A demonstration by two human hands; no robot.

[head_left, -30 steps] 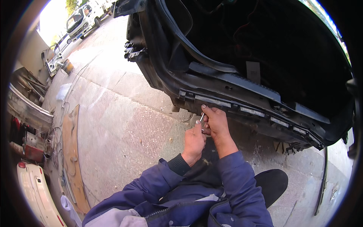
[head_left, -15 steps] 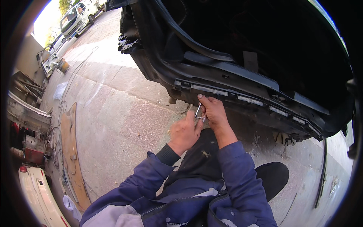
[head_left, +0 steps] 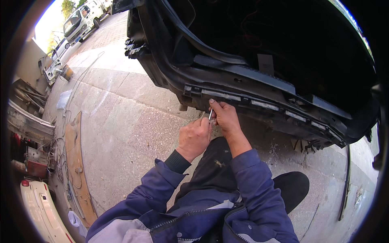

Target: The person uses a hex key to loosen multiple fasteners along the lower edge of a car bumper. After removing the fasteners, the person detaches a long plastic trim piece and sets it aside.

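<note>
Below the lip of a dark car body's open rear (head_left: 259, 83), both my hands meet at a thin bent metal rod (head_left: 210, 114). The rod stands nearly upright, its upper end close under the edge; whether it enters anything there is hidden. My right hand (head_left: 227, 120) pinches its upper part between thumb and fingers. Around the lower end my left hand (head_left: 194, 137) is closed, hiding the bend. Just above my right fingertips runs a black trim strip with pale ribbed inserts (head_left: 221, 95).
My bent knee (head_left: 291, 188) is under the car's edge. Left on the concrete floor lie a long brown board (head_left: 76, 162), loose cables and a cream car panel (head_left: 42, 210). A bucket (head_left: 66, 73) stands farther off, and a white truck (head_left: 77, 24) is parked outside.
My left fingers, earlier partly stretched beside the rod with its bend showing, have curled closed around its lower end. My right hand keeps its pinch. The view has shifted slightly.
</note>
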